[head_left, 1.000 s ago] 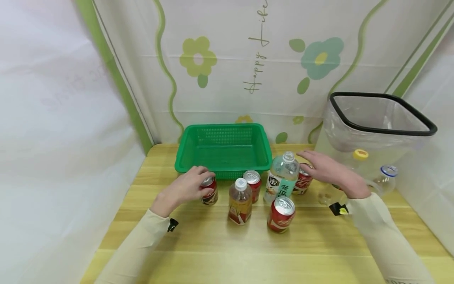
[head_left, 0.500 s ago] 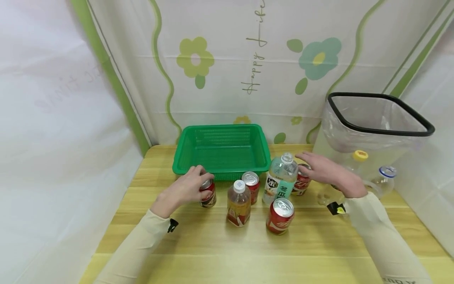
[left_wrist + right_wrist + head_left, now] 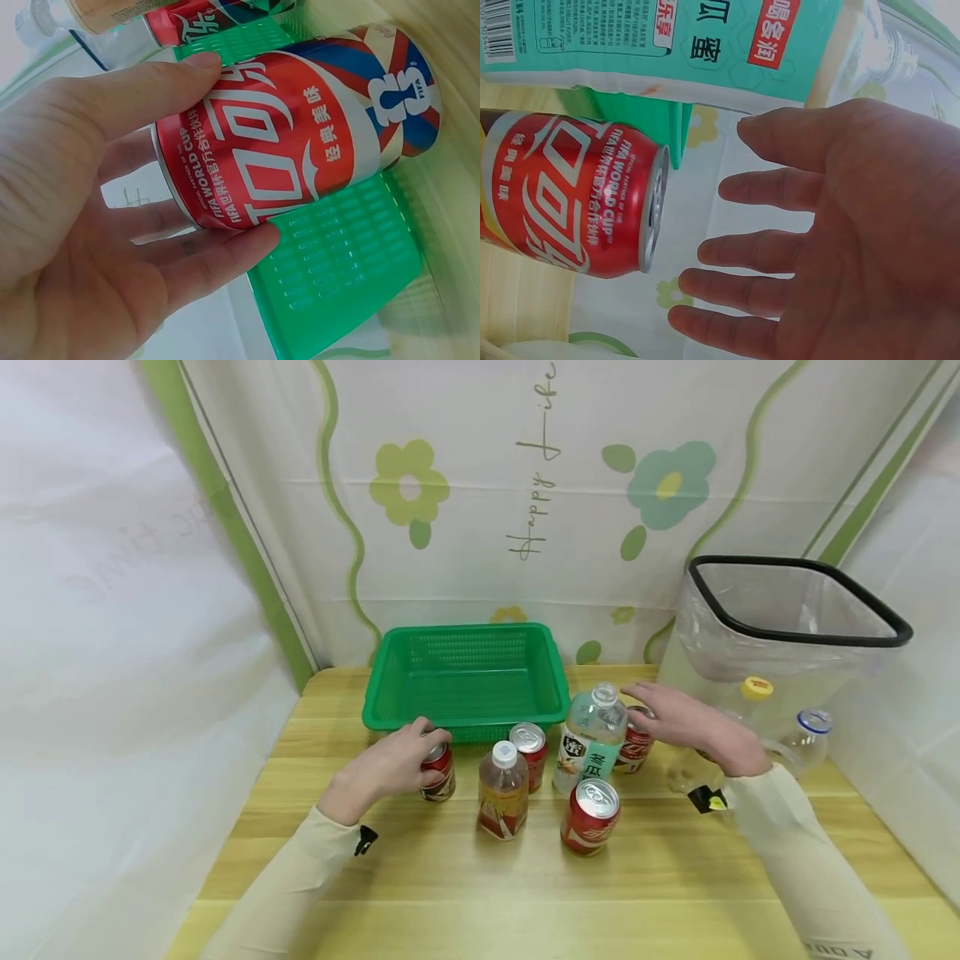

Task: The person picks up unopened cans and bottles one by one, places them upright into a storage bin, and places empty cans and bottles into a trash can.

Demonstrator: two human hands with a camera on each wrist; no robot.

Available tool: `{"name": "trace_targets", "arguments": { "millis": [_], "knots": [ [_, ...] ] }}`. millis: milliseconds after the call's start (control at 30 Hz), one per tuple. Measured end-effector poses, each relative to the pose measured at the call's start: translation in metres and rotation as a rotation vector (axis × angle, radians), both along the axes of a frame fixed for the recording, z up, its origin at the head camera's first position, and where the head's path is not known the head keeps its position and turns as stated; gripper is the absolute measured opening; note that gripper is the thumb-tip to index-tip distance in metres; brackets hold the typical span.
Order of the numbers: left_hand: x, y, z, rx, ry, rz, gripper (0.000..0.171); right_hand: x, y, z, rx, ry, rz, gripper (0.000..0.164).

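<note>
My left hand (image 3: 382,770) grips a red soda can (image 3: 439,774) near its top, in front of the green basket. In the left wrist view the thumb lies along one side of that can (image 3: 277,142) and the fingers reach round the other. My right hand (image 3: 690,720) hovers with loosely extended fingers above another red soda can (image 3: 636,745). A gap shows between its fingers and that can's lid in the right wrist view. Beside it stands a large uncapped plastic bottle (image 3: 588,747) with a teal label. Another soda can (image 3: 590,820) stands in front of this bottle.
The green basket (image 3: 369,702) sits at the table's back. A small white-capped tea bottle (image 3: 503,797) and a soda can (image 3: 528,757) stand in the middle. At right, a bin with a black rim (image 3: 795,560) stands behind a yellow-capped bottle (image 3: 756,688) and a blue-necked bottle (image 3: 808,743).
The head view has shifted slightly, so the scene drifts a little left. Both hands keep nearly the same places, the left at its can and the right over the other one.
</note>
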State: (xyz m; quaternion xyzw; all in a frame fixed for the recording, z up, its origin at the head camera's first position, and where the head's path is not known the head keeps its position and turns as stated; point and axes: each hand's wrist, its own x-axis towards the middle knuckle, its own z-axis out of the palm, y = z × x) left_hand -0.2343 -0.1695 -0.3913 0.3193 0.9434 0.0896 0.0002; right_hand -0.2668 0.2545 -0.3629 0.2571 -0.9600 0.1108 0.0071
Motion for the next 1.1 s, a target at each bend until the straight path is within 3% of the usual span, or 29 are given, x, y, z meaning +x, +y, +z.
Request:
{"name": "trace_targets", "arguments": {
  "millis": [300, 1100],
  "knots": [
    [-0.001, -0.005, -0.003, 0.015, 0.025, -0.039, 0.045, -0.003, -0.003, -0.007, -0.012, 0.013, 0.013, 0.04],
    [-0.01, -0.006, 0.009, 0.016, -0.1, -0.109, 0.044, -0.002, 0.001, -0.005, 0.004, 0.013, -0.004, 0.039]
  ]
}}
